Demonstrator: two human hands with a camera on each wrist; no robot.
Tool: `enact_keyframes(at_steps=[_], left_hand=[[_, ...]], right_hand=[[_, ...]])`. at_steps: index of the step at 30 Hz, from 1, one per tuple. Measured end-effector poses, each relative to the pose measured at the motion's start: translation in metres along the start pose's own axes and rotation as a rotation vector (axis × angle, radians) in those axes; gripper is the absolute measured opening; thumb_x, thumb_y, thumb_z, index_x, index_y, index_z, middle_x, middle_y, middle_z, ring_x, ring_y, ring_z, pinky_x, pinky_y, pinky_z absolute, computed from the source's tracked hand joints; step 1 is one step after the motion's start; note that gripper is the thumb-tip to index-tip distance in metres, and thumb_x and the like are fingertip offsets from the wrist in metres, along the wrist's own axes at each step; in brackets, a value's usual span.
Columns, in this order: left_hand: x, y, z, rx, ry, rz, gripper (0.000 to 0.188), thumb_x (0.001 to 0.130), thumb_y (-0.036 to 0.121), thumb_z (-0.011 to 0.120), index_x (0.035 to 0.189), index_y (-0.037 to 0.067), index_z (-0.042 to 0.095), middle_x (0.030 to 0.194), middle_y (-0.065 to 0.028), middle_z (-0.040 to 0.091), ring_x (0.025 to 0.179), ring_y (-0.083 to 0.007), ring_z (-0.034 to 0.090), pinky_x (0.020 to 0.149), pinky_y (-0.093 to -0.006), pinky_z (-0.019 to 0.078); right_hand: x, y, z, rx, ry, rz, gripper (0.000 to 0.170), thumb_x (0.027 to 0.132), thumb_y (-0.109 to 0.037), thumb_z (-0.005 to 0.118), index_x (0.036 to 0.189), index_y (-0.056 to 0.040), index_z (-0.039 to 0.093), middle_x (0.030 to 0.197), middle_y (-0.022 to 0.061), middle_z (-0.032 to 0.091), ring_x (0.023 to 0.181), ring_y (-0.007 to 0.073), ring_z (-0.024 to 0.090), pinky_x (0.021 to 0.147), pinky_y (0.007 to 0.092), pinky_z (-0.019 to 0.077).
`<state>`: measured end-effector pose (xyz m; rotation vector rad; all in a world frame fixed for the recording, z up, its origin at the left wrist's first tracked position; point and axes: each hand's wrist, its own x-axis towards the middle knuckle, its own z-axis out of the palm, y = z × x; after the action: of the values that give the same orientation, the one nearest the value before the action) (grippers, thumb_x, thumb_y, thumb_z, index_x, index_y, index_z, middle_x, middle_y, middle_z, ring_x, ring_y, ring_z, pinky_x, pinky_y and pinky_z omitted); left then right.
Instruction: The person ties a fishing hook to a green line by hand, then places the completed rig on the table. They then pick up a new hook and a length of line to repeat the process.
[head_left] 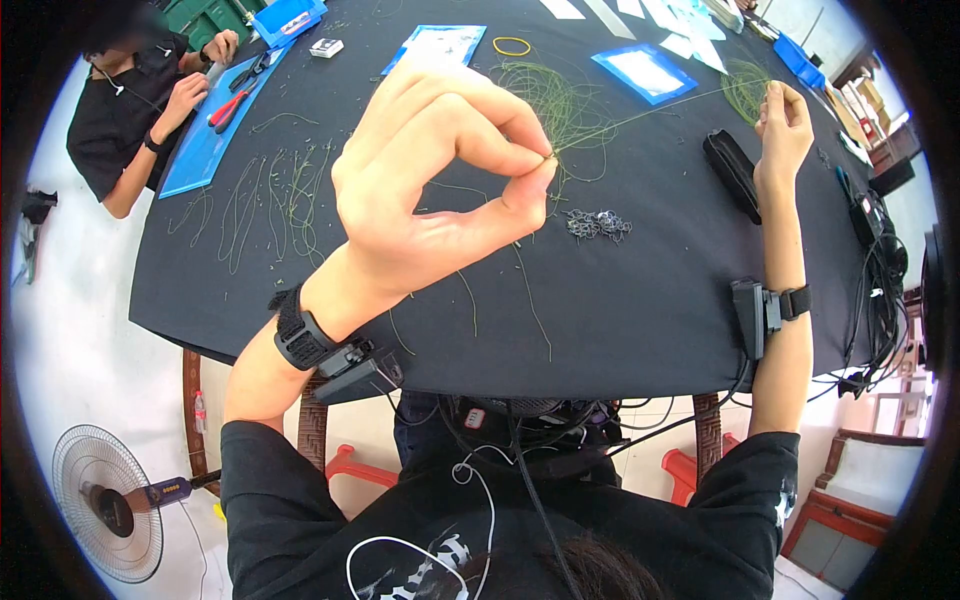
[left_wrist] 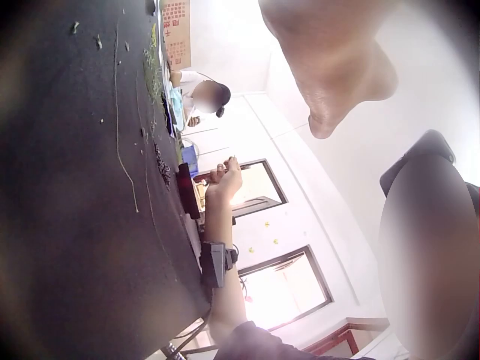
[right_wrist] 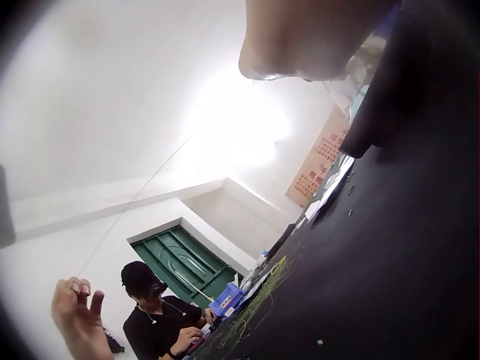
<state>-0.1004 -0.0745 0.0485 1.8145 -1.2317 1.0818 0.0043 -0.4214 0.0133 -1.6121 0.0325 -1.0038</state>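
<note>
A thin green thread (head_left: 650,115) runs taut above the table between both hands. My left hand (head_left: 430,160) pinches it between thumb and fingertip, the fingers making a loop. Raised at the far right, my right hand (head_left: 785,130) pinches the other end with bent fingers. In the right wrist view the stretched thread (right_wrist: 135,199) slants up from the left hand (right_wrist: 79,322). Behind my left fingertips lies a loose tangle of green thread (head_left: 545,95), and a second green coil (head_left: 742,95) shows beside my right hand. A pile of small dark pieces (head_left: 598,225) lies below the thread.
Loose thread strands (head_left: 285,200) are spread on the black table (head_left: 650,320). A black case (head_left: 733,175) lies near my right forearm. Across the left corner, another person (head_left: 130,120) works beside red-handled pliers (head_left: 230,110) on a blue mat. Blue-edged packets (head_left: 645,75) lie further back.
</note>
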Motion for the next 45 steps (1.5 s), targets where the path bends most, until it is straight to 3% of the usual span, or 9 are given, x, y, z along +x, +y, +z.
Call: enact_keyframes(at_steps=[27,29,33,45], left_hand=[[-0.001,0.001,0.000,-0.031,-0.022,-0.018,0.020,0.061,-0.007,0.069,0.072,0.004,0.056,0.080,-0.0079,0.061,0.076,-0.0182,0.055,0.072,-0.0301,0.0452],[-0.001,0.001,0.000,-0.035,-0.029,-0.009,0.020,0.062,-0.007,0.069,0.072,0.004,0.056,0.079,-0.0078,0.061,0.075,-0.0181,0.055,0.074,-0.0317,0.0461],[-0.002,0.000,0.001,-0.049,-0.035,0.003,0.020,0.062,-0.006,0.068,0.073,0.005,0.055,0.077,-0.0075,0.061,0.073,-0.0170,0.055,0.078,-0.0369,0.0478],[-0.002,0.001,0.001,-0.090,-0.042,-0.022,0.019,0.064,-0.006,0.067,0.073,0.005,0.055,0.077,-0.0074,0.061,0.072,-0.0153,0.053,0.081,-0.0379,0.0445]], right_hand=[[0.008,0.010,-0.004,-0.085,0.004,-0.023,0.022,0.087,-0.023,0.059,0.094,-0.0027,0.062,0.079,0.0013,0.060,0.061,0.0047,0.046,0.051,0.0194,0.0369],[0.006,0.006,-0.001,-0.073,0.024,-0.041,0.017,0.088,-0.019,0.059,0.093,-0.0019,0.059,0.071,-0.0029,0.051,0.057,0.0014,0.039,0.046,0.0161,0.0284],[0.005,0.005,-0.001,-0.068,0.012,-0.039,0.017,0.088,-0.019,0.059,0.093,-0.0020,0.059,0.070,-0.0031,0.050,0.056,0.0013,0.039,0.045,0.0160,0.0285],[0.009,0.006,-0.005,-0.069,0.008,-0.054,0.018,0.088,-0.019,0.060,0.093,-0.0018,0.060,0.068,-0.0036,0.050,0.055,0.0017,0.038,0.045,0.0166,0.0279]])
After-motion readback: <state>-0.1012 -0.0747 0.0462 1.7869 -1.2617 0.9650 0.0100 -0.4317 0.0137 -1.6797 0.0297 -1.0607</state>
